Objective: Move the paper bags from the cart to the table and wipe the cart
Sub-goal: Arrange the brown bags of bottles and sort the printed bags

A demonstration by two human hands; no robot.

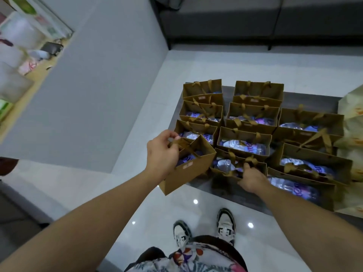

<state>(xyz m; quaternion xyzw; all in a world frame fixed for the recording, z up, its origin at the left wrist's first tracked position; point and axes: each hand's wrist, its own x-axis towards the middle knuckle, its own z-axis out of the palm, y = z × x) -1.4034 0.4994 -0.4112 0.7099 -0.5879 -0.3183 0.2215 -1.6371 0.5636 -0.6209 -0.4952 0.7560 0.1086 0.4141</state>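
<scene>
Several brown paper bags with ribbon handles stand in rows on a low dark grey surface point(306, 99), each holding a water bottle with a purple label. My left hand point(162, 152) grips the ribbon handles of one brown paper bag point(188, 169), which hangs tilted over the surface's near left corner. My right hand point(251, 178) grasps the handle of a second brown paper bag point(222, 167) standing at the front of the middle row.
A grey wall partition point(94, 95) rises to the left, with a wooden shelf of packages point(25, 55) behind it. A dark sofa point(255, 20) stands at the back. Pale patterned bags point(353, 134) sit at the right edge. My shoes are on the glossy white floor point(176, 205).
</scene>
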